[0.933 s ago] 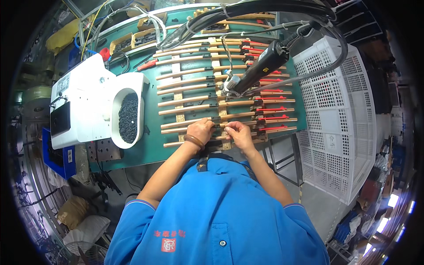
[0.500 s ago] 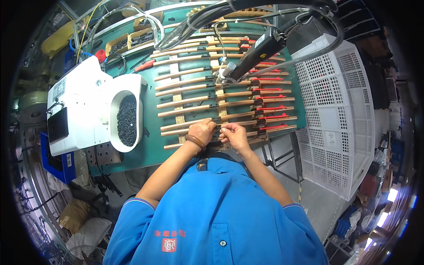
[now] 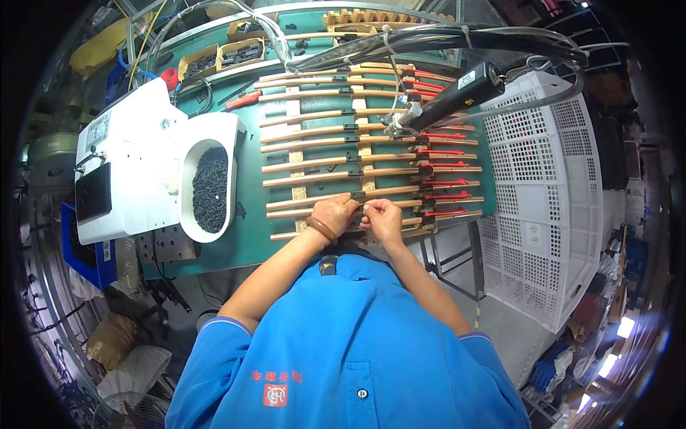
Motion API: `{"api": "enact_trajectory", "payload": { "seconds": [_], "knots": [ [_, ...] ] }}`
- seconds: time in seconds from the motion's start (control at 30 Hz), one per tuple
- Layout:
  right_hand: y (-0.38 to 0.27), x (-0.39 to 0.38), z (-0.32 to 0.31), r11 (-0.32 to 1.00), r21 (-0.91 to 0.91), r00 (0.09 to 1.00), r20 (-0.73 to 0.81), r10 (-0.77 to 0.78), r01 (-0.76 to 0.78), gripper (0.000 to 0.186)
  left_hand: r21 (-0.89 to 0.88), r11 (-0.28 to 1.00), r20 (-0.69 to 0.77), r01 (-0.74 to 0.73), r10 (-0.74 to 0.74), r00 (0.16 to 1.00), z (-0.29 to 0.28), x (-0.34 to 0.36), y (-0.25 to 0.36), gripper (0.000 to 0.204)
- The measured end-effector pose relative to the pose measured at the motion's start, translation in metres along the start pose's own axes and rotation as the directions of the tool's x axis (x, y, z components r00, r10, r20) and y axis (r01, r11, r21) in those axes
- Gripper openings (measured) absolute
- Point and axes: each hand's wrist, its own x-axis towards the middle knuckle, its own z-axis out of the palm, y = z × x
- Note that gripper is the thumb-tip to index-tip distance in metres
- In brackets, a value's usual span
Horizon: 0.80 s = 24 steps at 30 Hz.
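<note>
At nine o'clock a white screw feeder (image 3: 153,168) sits on the green bench (image 3: 246,236); near six, the left hand (image 3: 332,216) and right hand (image 3: 384,217) pinch a wooden slat (image 3: 314,207) in the rack; at two hangs a black screwdriver (image 3: 457,93)

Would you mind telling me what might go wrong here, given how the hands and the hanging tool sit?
Both the left hand and right hand pinch a small black part on one wooden strip; it may slip. The hanging power screwdriver and its cables could snag on the strips.
</note>
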Motion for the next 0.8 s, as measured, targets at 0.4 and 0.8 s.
{"api": "enact_trajectory", "payload": {
  "seconds": [0.4,0.8],
  "knots": [
    [-0.007,-0.001,0.002,0.999,-0.005,0.999,0.019,0.039,-0.039,0.01,-0.022,1.0,-0.083,-0.011,0.009,0.996,0.005,0.002,-0.002,0.012],
    [-0.164,-0.025,-0.037,0.539,-0.158,0.55,0.037,-0.834,0.828,0.06,-0.029,0.999,0.008,0.014,-0.014,1.0,-0.003,0.0,0.0,0.011]
  ]
}}
